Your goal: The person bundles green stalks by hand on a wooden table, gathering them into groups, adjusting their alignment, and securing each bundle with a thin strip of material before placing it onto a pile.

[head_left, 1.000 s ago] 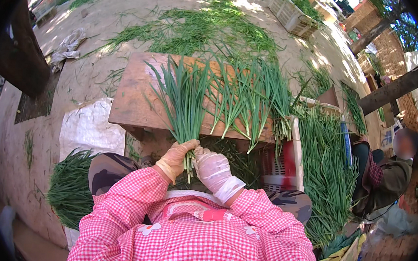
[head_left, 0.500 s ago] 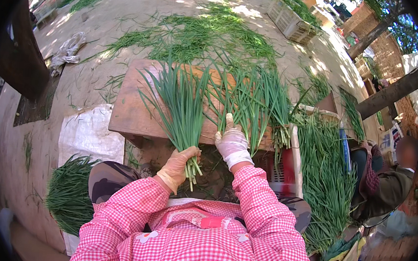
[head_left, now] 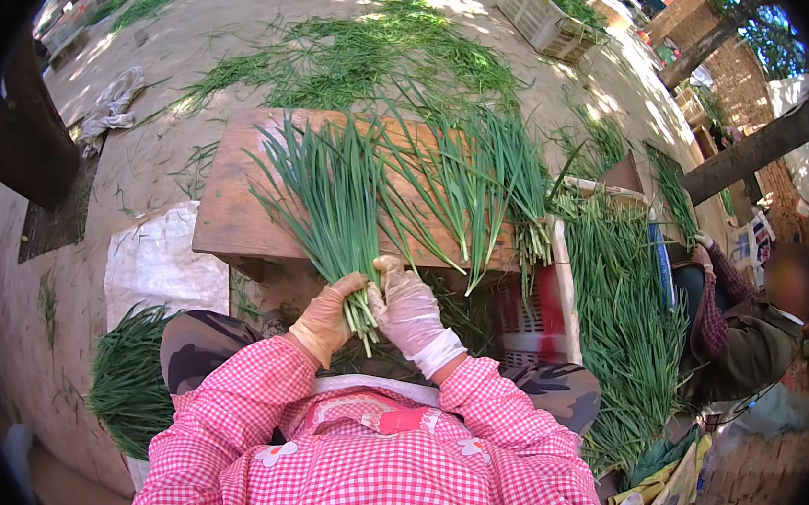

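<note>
My gloved left hand (head_left: 327,315) is closed around the pale lower stems of a bunch of garlic chives (head_left: 330,206). The green leaves fan out away from me over a low wooden table (head_left: 226,208). Against the right side of the same stems, my gloved right hand (head_left: 412,317) is closed, thumb up, with its fingers at the bunch. Exactly how many stalks it grips is hidden. Loose chives (head_left: 472,196) lie across the right half of the table, their stem ends toward me. Beside them a thicker clump (head_left: 530,191) rests at the table's right edge.
Right of the table, a crate (head_left: 564,295) holds a big heap of chives (head_left: 623,339). More chives (head_left: 132,373) stand at my left, near a white sack (head_left: 168,256). Scattered leaves (head_left: 373,67) cover the ground beyond. A seated person (head_left: 744,326) is at the right.
My right hand has moved left and toward me, from the loose chives on the table to the stems in my left hand. The left hand keeps its hold on the bunch.
</note>
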### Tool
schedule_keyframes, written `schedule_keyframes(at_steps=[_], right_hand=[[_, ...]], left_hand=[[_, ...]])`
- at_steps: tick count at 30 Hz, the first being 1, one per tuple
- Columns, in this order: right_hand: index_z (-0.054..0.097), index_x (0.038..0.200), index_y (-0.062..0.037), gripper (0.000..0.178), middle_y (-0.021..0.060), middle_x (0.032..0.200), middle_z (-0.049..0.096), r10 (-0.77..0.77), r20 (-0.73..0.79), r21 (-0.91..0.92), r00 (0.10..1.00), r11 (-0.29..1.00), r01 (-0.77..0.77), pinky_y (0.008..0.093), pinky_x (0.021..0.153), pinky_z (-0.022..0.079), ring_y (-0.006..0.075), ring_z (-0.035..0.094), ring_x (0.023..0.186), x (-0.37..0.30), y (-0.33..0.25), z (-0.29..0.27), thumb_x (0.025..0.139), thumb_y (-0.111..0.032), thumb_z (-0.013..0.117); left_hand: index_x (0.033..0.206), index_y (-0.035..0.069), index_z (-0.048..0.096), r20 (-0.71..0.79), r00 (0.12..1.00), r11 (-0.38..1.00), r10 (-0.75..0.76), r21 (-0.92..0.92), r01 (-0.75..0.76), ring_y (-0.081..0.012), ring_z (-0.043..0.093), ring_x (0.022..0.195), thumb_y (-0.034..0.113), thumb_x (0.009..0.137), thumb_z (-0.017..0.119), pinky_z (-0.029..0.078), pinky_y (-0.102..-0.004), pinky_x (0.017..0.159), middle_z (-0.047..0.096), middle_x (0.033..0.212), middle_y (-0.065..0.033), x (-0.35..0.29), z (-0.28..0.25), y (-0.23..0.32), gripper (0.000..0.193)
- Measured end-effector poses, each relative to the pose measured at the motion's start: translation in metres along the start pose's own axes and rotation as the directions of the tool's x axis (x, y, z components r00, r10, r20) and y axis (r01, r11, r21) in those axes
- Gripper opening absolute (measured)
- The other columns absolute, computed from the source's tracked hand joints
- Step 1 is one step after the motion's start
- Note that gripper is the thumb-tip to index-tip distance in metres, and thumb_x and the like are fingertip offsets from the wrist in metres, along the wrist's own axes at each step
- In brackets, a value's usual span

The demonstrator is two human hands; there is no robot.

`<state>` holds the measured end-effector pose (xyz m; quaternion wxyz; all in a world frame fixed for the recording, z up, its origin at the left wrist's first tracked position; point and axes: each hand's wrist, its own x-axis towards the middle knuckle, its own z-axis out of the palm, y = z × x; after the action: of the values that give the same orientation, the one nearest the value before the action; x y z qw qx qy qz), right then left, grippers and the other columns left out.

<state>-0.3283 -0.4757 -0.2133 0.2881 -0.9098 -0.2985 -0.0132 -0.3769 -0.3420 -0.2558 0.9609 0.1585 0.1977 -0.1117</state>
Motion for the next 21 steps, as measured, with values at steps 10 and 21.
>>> schedule_keyframes(at_steps=[10,21], right_hand=[[0.056,0.1,-0.0042,0.025,0.0135,0.09,0.058,-0.1,-0.145,-0.345,0.984,0.937,0.044,0.04,0.076,0.045,0.032,0.056,0.082,0.009,0.042,-0.048,0.081,-0.02,0.058],[0.026,0.139,-0.0095,0.093,0.0145,0.106,0.049,0.244,0.032,-0.586,0.969,0.791,-0.18,0.0414,0.081,0.042,0.0303,0.051,0.097,0.004,0.041,-0.024,0.071,-0.065,0.057]], left_hand=[[0.099,-0.001,0.056,-0.062,0.995,0.997,-0.076,0.021,0.077,-0.0167,0.062,0.076,0.013,0.083,0.06,0.05,-0.0358,0.081,0.062,0.084,-0.0068,-0.002,0.009,-0.001,0.022],[0.091,0.001,0.061,-0.158,0.987,0.997,-0.019,0.073,0.031,-0.0155,0.062,0.072,0.013,0.081,0.063,0.052,-0.0328,0.071,0.064,0.08,-0.005,-0.002,0.01,-0.004,0.016]])
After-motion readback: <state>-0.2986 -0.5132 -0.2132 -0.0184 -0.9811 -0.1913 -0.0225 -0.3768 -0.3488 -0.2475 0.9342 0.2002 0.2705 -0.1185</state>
